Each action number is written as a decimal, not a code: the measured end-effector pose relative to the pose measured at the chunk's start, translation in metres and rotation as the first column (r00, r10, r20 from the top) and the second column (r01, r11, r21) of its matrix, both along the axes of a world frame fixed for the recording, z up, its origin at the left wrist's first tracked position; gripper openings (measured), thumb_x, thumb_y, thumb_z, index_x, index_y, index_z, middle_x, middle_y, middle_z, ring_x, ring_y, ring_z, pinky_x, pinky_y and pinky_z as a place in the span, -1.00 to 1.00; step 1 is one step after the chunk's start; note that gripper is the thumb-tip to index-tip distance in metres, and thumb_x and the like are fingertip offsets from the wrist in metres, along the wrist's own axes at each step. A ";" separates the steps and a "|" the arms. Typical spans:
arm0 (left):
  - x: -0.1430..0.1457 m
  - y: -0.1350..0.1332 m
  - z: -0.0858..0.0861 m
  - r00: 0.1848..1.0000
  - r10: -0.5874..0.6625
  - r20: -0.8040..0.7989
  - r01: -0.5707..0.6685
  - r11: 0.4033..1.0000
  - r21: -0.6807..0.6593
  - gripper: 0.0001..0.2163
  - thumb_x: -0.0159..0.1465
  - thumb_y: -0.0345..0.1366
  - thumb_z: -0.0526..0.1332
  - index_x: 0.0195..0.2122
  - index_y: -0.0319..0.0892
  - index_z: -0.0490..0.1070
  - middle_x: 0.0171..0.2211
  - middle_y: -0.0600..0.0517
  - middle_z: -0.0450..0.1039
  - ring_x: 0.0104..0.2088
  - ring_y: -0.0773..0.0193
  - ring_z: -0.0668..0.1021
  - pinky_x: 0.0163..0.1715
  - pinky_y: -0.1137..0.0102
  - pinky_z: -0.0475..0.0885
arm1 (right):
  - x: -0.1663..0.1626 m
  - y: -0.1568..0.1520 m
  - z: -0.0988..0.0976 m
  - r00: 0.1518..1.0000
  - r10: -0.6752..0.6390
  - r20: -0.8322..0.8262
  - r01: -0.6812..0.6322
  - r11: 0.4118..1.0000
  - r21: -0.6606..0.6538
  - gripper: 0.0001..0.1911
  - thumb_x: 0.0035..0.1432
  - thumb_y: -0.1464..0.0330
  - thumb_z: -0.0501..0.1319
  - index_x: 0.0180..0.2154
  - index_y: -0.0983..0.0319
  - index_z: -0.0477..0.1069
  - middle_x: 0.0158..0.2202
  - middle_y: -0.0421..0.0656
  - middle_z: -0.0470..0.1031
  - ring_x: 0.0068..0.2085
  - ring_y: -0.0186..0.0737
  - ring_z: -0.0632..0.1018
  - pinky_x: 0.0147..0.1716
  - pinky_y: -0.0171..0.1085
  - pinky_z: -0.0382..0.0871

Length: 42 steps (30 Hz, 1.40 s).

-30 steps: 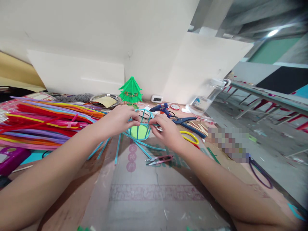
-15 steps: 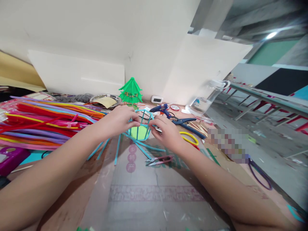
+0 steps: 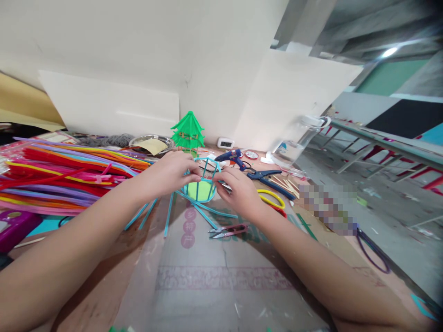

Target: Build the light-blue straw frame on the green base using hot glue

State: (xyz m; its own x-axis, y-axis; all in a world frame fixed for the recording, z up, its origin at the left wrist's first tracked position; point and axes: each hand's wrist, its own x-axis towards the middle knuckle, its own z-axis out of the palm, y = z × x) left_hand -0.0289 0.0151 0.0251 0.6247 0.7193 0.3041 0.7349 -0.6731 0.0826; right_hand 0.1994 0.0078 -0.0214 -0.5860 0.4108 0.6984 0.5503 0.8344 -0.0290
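Observation:
A small cage-like frame of light-blue pipe cleaners point(image 3: 198, 190) with a pale green base point(image 3: 200, 189) stands between my hands. My left hand point(image 3: 178, 171) grips its left side with thumb and fingers pinched together. On the opposite side, my right hand point(image 3: 235, 184) pinches the frame's right edge. The fingertips hide parts of the frame's sides. Loose light-blue pipe cleaners point(image 3: 169, 216) lie in front of the frame. Nearer to me, a pair of thread snips point(image 3: 230, 230) rests on the printed plastic sheet point(image 3: 221, 276).
Bundled colored pipe cleaners point(image 3: 65, 177) cover the left side. Behind the frame are a green tiered-roof model point(image 3: 188, 131), a metal dish point(image 3: 162, 140) and a small clock point(image 3: 226, 143). To the right lie a glue gun point(image 3: 231, 158), pliers point(image 3: 266, 175) and a bottle point(image 3: 296, 140).

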 end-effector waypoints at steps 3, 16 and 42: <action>0.000 0.000 0.000 1.000 -0.005 0.001 0.005 1.000 0.001 -0.85 0.30 -0.22 0.25 -0.29 -0.15 0.58 -0.32 -0.01 0.50 -0.24 0.16 0.52 -0.20 0.33 0.30 | 0.001 0.001 0.000 1.000 -0.011 0.010 0.011 1.000 0.007 -0.88 0.28 0.49 0.12 -0.26 0.23 0.41 -0.34 -0.09 0.47 -0.26 -0.16 0.47 -0.26 -0.24 0.33; 0.001 -0.005 0.002 0.987 -0.066 0.147 0.057 0.996 0.066 -0.81 0.33 -0.20 0.19 -0.21 -0.11 0.58 -0.24 -0.04 0.49 -0.17 0.15 0.49 -0.17 0.30 0.30 | 0.002 -0.001 0.002 0.998 -0.035 -0.042 0.036 0.999 0.010 -0.88 0.29 0.47 0.10 -0.24 0.19 0.39 -0.30 -0.07 0.49 -0.23 -0.13 0.49 -0.21 -0.19 0.38; 0.032 -0.036 0.003 0.904 -0.110 0.414 0.058 0.989 0.136 -0.81 0.34 -0.27 0.16 -0.18 -0.12 0.58 -0.17 -0.04 0.57 -0.09 0.14 0.52 -0.02 0.20 0.39 | 0.008 -0.011 0.024 0.987 -0.037 -0.155 0.057 0.990 0.126 -0.95 0.27 0.44 0.14 -0.23 0.17 0.34 -0.31 -0.11 0.53 -0.25 -0.15 0.53 -0.23 -0.17 0.40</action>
